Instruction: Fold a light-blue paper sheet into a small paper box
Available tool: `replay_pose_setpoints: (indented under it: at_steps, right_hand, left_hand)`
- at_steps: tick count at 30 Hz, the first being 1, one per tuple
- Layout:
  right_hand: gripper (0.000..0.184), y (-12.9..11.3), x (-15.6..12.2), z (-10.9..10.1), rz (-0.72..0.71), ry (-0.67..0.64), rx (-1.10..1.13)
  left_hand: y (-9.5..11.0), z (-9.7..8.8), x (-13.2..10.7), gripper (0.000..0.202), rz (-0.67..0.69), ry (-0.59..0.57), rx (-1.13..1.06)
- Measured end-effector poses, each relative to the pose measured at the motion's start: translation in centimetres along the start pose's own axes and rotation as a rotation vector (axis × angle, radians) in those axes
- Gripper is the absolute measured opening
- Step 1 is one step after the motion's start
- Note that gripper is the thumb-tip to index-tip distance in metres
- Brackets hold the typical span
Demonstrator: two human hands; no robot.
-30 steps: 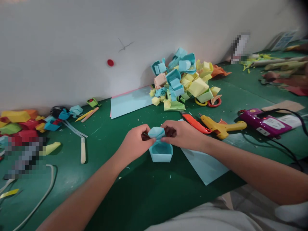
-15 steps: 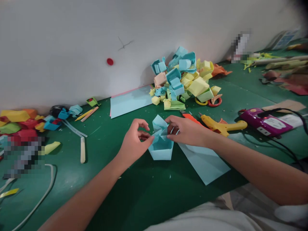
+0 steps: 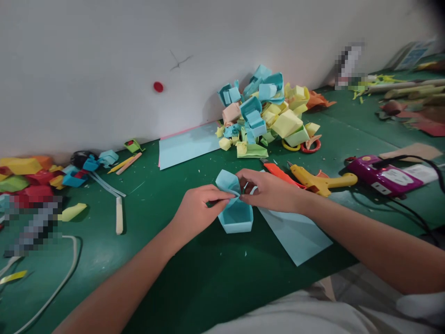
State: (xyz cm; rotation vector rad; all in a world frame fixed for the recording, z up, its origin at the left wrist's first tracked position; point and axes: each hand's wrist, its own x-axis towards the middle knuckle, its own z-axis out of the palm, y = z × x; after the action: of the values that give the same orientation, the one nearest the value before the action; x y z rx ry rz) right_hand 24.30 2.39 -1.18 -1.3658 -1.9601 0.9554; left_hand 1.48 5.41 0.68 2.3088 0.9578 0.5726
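Note:
A light blue folded paper box [image 3: 237,218] sits on the green table [image 3: 194,273] in front of me, its open side up and a flap raised at the back. My left hand [image 3: 194,211] pinches the box's back rim from the left, fingers closed. From the right, my right hand [image 3: 269,190] pinches the same flap, thumb and fingers pressed together. A flat light blue paper sheet [image 3: 295,234] lies under my right wrist.
A heap of folded blue, yellow and pink paper boxes [image 3: 266,113] lies against the white wall. A blue sheet [image 3: 187,146], an orange cutter [image 3: 283,175], a yellow glue gun [image 3: 321,182] and a purple device [image 3: 380,176] lie nearby. Coloured paper scraps [image 3: 31,178] sit at left.
The raised flap was opened up half a second ago; both hands have now closed on it again and pressed it toward the box's rim.

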Motion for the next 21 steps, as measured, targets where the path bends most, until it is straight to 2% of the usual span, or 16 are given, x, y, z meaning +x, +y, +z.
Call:
replay_pose_setpoints:
  at_steps: [7, 10, 13, 16, 21]
  right_hand:
    - [0.016, -0.5, 0.1, 0.1, -0.048, -0.041, 0.061]
    - [0.012, -0.4, 0.1, 0.1, -0.037, -0.063, 0.129]
    - [0.013, -0.4, 0.1, 0.2, -0.003, -0.098, 0.213]
    - [0.014, -0.5, 0.1, 0.2, 0.008, -0.108, 0.243]
    - [0.019, -0.9, 0.0, 0.0, -0.001, -0.114, 0.230]
  left_hand:
    - [0.4, 0.4, -0.3, 0.014, 0.131, 0.037, 0.201]
    - [0.4, 0.5, -0.3, 0.012, 0.107, 0.037, 0.278]
    - [0.4, 0.7, -0.4, 0.009, 0.070, 0.044, 0.289]
    - [0.3, 0.9, -0.5, 0.008, 0.102, 0.075, 0.274]
    - [0.5, 1.2, -0.7, 0.011, 0.123, 0.184, 0.248]
